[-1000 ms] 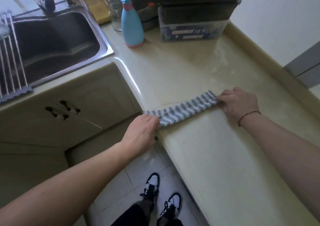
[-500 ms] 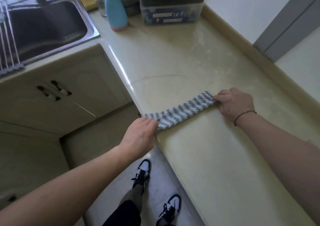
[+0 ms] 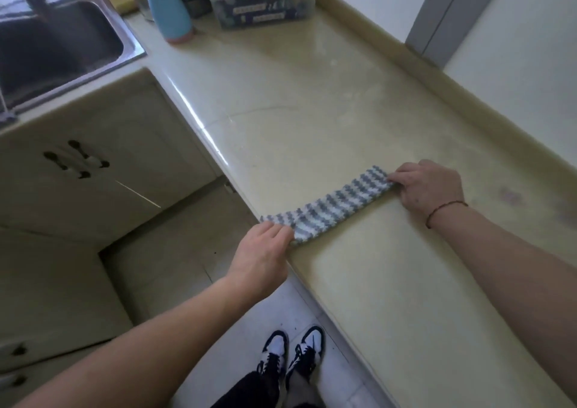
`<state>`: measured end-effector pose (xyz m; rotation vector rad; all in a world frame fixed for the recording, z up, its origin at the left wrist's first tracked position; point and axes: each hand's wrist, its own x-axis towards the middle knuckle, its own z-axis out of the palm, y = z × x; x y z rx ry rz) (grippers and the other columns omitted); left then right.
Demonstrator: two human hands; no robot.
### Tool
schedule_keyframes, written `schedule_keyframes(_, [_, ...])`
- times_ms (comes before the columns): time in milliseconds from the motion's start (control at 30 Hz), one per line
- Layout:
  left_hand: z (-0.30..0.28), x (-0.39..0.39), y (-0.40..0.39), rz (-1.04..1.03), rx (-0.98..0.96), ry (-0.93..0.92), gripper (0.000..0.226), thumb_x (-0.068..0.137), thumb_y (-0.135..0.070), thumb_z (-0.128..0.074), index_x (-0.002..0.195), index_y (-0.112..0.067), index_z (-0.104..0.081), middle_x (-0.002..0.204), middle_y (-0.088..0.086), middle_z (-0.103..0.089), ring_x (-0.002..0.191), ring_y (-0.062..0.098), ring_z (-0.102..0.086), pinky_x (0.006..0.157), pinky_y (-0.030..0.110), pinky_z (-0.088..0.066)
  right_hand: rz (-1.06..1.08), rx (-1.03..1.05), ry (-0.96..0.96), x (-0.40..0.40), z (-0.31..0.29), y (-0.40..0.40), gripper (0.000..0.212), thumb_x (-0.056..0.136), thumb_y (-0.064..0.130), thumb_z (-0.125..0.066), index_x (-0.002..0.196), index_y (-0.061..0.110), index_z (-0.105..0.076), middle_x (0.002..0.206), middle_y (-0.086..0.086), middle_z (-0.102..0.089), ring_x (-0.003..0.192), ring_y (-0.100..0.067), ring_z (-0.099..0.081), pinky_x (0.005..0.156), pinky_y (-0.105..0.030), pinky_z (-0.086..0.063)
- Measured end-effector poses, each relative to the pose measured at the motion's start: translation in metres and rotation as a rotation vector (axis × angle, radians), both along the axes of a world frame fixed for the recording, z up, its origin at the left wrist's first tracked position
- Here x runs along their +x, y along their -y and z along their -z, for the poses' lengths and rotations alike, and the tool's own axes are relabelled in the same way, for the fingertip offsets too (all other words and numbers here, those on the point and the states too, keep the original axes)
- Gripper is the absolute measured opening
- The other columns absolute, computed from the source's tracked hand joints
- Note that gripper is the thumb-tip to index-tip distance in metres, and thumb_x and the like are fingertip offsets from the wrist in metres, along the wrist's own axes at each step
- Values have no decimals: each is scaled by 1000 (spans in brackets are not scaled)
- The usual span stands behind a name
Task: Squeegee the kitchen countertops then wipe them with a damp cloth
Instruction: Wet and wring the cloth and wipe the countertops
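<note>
Cloth (image 3: 329,206), striped grey and white and folded into a long narrow band, lies stretched across the countertop (image 3: 312,120) from its front edge toward the middle. One end hangs just at the front edge, where the left hand (image 3: 260,259) grips it: the fingers (image 3: 278,231) are curled together over the cloth end, and the thumb is hidden beneath, so how it meets the fabric cannot be told. The other end sits farther in on the countertop under the right hand (image 3: 429,187), whose fingers are bent and bunched close, pinching the cloth end against the surface. A thin dark bracelet (image 3: 445,209) circles the right wrist. Both forearms reach in from the near side, the band of cloth taut between the hands.

Toward the far end of the countertop stands a blue bottle (image 3: 168,7) with a pink base, and just beside it, against the back wall, a clear plastic box (image 3: 262,11) with dark contents stacked above. At the far left corner a steel sink (image 3: 131,45) is set into the adjoining run of countertop. Beige cabinet doors (image 3: 93,164) with dark handles fill the space below. Down on the tiled floor (image 3: 218,345), a pair of black-and-white shoes (image 3: 292,353) stands close to the cabinet front.
</note>
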<state>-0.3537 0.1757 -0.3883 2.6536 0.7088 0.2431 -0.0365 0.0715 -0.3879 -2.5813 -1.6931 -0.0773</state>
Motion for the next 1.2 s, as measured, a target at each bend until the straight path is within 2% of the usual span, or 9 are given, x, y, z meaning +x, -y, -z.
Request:
schedule_keyframes(267, [0,-3,34,130,-2,107,5,75,-3,-61,73,-8,-63,66,4,-61,59,25,-53,55,34,-48,112,-21,-6,-9,-2,47,29,79,5,-66,98,24,-77,101,1,-73,84,-33,-62,62,-28,-35])
schedule_keyframes(467, [8,1,84,159,-22,130,11,82,-9,-55,74,-8,-63,66,2,-58,59,22,-49,56,36,-45,105,-12,17,-5,-3,88,27,77,4,-69,94,23,-78,97,1,-74,80,-32,-63,61,-27,-34])
schedule_keyframes(633, [7,3,114,186,-28,102,6,77,-5,-60,73,-9,-62,64,1,-57,58,22,-48,55,36,-46,81,39,34,-4,-2,132,30,67,-1,-74,84,24,-79,85,2,-74,68,-30,-63,57,-28,-43])
schedule_keyframes(767, [5,5,144,242,-46,67,11,75,-3,-69,73,-12,-62,65,-1,-58,59,20,-49,56,32,-46,90,47,41,-5,-3,168,31,65,-3,-75,81,24,-79,82,2,-74,65,-29,-63,56,-27,-42])
schedule_keyframes(933, [7,7,184,298,-89,69,9,76,-4,-64,74,-11,-60,67,0,-57,62,21,-49,59,32,-45,127,38,24,-8,-4,212,30,65,-1,-76,80,24,-79,82,3,-74,67,-29,-64,54,-28,-45])
schedule_keyframes(1033, [9,8,205,309,-112,71,8,78,-5,-62,75,-12,-60,69,-1,-57,64,21,-50,61,33,-46,138,-6,33,-8,-7,232,29,67,1,-77,80,26,-79,83,4,-73,67,-28,-63,55,-27,-42])
schedule_keyframes(1133, [9,9,227,365,-125,95,12,80,-6,-51,74,-11,-60,68,1,-55,64,23,-49,61,34,-45,139,-54,28,-10,-11,252,25,71,3,-76,83,25,-79,84,2,-73,71,-29,-63,57,-31,-49])
schedule_keyframes(1200, [9,11,241,384,-131,99,12,79,-6,-49,73,-11,-58,66,1,-53,63,23,-47,60,34,-45,142,-96,46,-11,-15,265,23,74,6,-73,88,24,-79,88,2,-73,74,-30,-63,59,-30,-47])
